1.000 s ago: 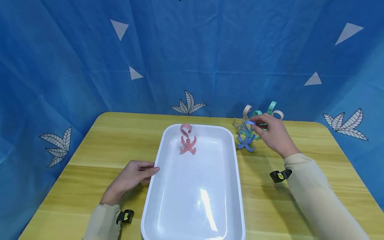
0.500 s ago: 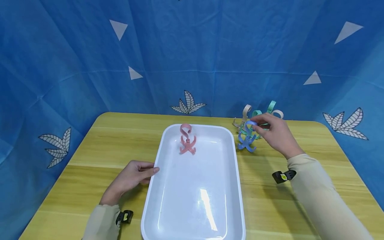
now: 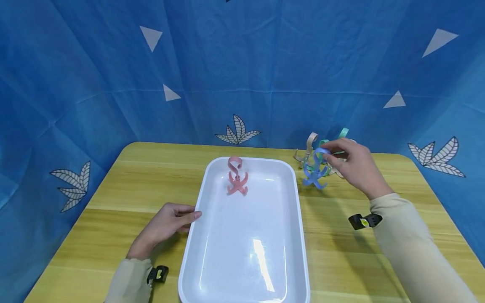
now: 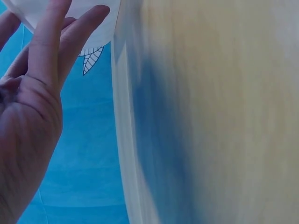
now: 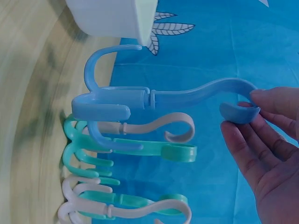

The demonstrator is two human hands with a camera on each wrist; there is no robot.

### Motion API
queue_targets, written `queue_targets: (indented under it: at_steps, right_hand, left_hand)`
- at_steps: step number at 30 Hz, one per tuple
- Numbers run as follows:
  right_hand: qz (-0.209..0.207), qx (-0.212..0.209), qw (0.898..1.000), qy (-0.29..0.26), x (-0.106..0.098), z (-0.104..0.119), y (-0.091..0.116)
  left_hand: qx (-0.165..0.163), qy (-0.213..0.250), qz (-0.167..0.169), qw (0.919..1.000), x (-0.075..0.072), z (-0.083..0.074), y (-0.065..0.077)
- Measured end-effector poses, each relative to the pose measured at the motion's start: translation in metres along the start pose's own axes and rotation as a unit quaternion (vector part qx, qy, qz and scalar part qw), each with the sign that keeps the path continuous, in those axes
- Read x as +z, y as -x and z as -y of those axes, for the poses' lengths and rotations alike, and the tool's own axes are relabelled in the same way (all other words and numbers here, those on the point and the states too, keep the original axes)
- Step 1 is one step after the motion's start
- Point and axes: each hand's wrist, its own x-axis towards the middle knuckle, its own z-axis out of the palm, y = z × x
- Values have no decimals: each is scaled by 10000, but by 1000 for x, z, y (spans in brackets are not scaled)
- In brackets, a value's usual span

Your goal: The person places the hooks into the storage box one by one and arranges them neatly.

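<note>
My right hand (image 3: 354, 166) pinches the curled top of a blue four-prong hanging hook (image 5: 117, 99) between thumb and fingers. The hook's prongs point downward, close beside the tray's far right corner. My left hand (image 3: 164, 225) grips the left rim of a white rectangular tray (image 3: 303, 235), thumb over the edge and fingers on the outer side. A pink hook (image 3: 237, 184) of the same kind stands upright in the tray's far left part. The left wrist view shows the left hand's fingers (image 4: 44, 60) against the tray's side.
Behind the blue hook, green hooks (image 5: 135, 147) and off-white hooks (image 5: 93, 206) stand grouped on the wooden table (image 3: 151, 176), near its far edge. A blue patterned cloth (image 3: 242, 63) hangs behind the table.
My right hand has shifted slightly to the right, carrying the blue hook a little with it. The left hand, the tray and the pink hook have stayed where they were.
</note>
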Motion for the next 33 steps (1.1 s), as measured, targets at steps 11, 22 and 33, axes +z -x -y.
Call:
queue_targets:
  at_steps: [11,22,33]
  right_hand:
    - [26,-217,9996,168,-8,12,-1]
    - [-42,-681,9971,327,-20,30,-7]
    - [68,-1097,9939,131,-16,46,-15]
  left_hand:
    - [81,48,29,10000,-1,6,2]
    - [105,-47,-107,9999,0,5,-1]
    - [73,-84,-86,9999,0,5,-1]
